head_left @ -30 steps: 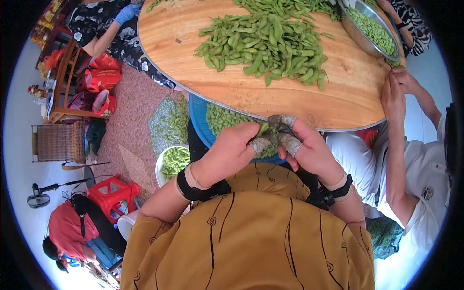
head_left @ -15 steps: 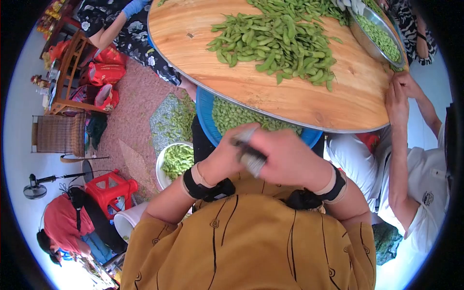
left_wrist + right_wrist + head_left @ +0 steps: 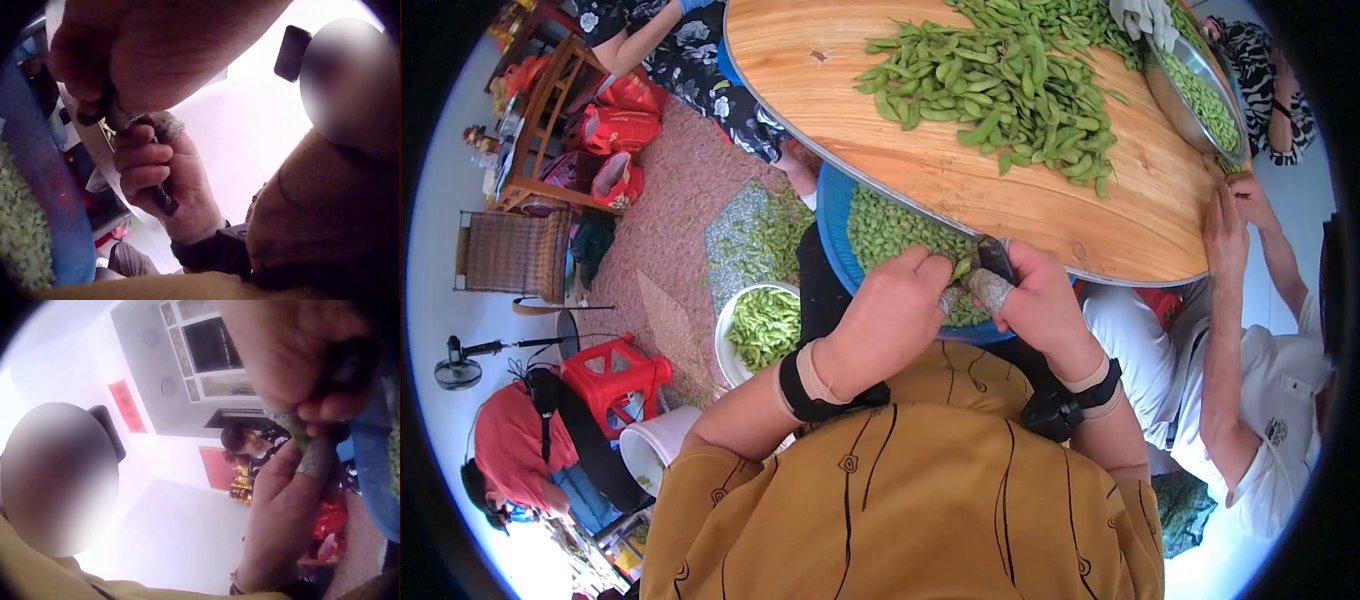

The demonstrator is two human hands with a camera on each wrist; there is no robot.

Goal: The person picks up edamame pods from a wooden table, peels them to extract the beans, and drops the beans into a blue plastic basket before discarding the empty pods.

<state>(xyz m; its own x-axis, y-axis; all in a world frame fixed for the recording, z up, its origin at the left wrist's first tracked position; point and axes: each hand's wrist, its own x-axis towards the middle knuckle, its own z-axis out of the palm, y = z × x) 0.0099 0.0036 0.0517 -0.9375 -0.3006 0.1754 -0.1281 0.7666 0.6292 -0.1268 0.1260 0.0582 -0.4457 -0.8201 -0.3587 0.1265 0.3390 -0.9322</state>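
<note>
In the head view both hands meet over a blue basket (image 3: 832, 235) of shelled green beans (image 3: 890, 228). My left hand (image 3: 892, 308) pinches a green soybean pod (image 3: 962, 268) between thumb and fingers. Close against it, my right hand (image 3: 1045, 305) curls round a dark narrow tool (image 3: 997, 258), whose lower end (image 3: 164, 199) shows under the fingers in the left wrist view; its exact kind I cannot tell. Grey wraps cover both thumbs, and the right thumb wrap (image 3: 990, 290) touches the pod. The right wrist view shows a bit of green pod (image 3: 301, 439) between the hands.
A wooden round table (image 3: 800, 95) carries a heap of soybean pods (image 3: 1010, 95) and a metal bowl (image 3: 1190, 95) of shelled beans. On the left stand a white bucket (image 3: 722, 335) of green pods and a red stool (image 3: 615, 375). Another person's hands (image 3: 1228, 220) work at the table's right.
Half a second ago the hands overlapped, blurred, nearer the body. Now they are back out over the basket's near side, with a pod between them. The head view has shifted slightly.
</note>
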